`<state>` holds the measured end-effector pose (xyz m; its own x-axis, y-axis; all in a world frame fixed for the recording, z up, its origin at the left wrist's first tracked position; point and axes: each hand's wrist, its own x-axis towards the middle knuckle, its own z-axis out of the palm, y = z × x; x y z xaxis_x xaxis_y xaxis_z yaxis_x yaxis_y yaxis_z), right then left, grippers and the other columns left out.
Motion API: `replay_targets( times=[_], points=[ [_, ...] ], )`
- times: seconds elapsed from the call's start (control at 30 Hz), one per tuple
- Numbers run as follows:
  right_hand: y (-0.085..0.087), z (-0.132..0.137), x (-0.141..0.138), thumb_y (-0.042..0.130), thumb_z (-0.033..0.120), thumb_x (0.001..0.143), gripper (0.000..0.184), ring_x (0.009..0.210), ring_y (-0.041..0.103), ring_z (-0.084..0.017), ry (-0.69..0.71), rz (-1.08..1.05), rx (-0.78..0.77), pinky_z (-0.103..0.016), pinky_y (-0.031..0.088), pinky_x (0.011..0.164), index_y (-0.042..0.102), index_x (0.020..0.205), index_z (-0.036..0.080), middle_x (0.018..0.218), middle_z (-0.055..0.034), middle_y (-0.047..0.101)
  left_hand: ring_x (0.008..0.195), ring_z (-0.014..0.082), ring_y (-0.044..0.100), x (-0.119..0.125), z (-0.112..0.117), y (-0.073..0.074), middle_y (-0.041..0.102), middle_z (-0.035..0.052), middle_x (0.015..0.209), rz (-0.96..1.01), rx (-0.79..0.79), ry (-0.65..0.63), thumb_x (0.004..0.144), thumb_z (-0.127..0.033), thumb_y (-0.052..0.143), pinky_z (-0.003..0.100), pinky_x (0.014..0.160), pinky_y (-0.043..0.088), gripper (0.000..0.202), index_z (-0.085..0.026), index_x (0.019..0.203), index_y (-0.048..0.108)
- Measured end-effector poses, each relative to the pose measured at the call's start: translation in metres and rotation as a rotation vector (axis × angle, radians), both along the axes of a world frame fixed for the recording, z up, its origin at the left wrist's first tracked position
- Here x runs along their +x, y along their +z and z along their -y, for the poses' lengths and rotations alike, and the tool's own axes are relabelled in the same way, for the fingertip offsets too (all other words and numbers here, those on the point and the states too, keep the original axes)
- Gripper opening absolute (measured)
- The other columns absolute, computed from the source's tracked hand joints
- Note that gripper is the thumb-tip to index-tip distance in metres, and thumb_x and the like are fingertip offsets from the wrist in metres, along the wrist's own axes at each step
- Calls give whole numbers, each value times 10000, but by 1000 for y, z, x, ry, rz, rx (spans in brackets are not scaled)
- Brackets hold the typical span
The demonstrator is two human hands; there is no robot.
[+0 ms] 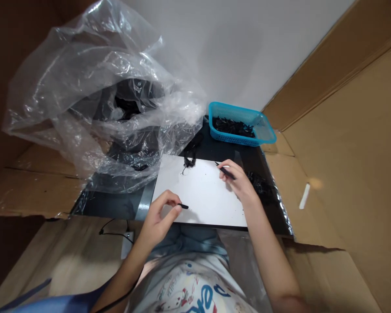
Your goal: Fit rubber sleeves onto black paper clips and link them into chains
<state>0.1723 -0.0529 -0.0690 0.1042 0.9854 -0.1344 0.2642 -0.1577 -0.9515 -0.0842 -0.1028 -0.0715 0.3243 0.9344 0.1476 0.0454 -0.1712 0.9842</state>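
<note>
Over the near left part of a white board (202,191), my left hand (163,214) pinches a short black piece (183,206) between thumb and fingers. My right hand (237,178) is closed around a slim black pen-like tool (227,172) above the board's right side. The tool's tip points up and left; its exact kind is unclear. A tangle of thin black parts (189,162) lies at the board's far edge, between and beyond both hands. Tiny dark specks are scattered on the board.
A blue plastic basket (267,135) of small black pieces stands at the back right. A large clear plastic bag (84,78) with black items inside spreads over the left. More black parts (260,184) lie right of the board. Cardboard walls (355,130) enclose the sides.
</note>
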Motion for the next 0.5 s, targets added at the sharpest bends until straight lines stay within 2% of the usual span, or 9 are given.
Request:
replay_targets(
  times=[0.07, 0.17, 0.3, 0.4, 0.5],
  points=[
    [0, 13, 1, 350, 291, 817, 184, 440, 337, -124, -34, -132, 55, -215, 334, 441, 522, 781, 238, 503, 61, 331, 758, 162, 504, 2, 0, -3, 528, 12, 765, 85, -113, -10, 832, -236, 539, 263, 703, 380, 66, -189, 790, 559],
    [0, 33, -4, 393, 288, 817, 168, 416, 175, -123, -74, -395, 128, -189, 289, 380, 543, 757, 240, 510, 83, 158, 708, 161, 495, 8, -1, 0, 523, 17, 717, 217, -241, -22, 763, -273, 560, 264, 665, 377, 102, -179, 729, 539],
    [5, 56, -14, 532, 226, 752, 92, 426, 141, -117, -51, -916, 174, -160, 302, 348, 615, 784, 202, 516, 87, 179, 609, 135, 460, 14, 0, 14, 505, 9, 647, 345, -306, -38, 693, -278, 572, 247, 583, 358, 119, -176, 674, 516],
    [11, 71, -22, 578, 238, 714, 99, 420, 163, -106, -13, -995, 147, -158, 290, 336, 619, 790, 190, 495, 84, 246, 593, 122, 455, 13, 7, 19, 503, 0, 637, 335, -270, 11, 688, -255, 576, 235, 568, 354, 105, -174, 672, 510],
    [13, 90, -31, 579, 307, 759, 111, 385, 218, -107, -7, -924, 166, -180, 256, 325, 597, 819, 216, 426, 85, 306, 592, 113, 469, 7, 19, 17, 500, -14, 654, 318, -229, 61, 687, -238, 605, 217, 552, 356, 123, -181, 714, 501]
  ],
)
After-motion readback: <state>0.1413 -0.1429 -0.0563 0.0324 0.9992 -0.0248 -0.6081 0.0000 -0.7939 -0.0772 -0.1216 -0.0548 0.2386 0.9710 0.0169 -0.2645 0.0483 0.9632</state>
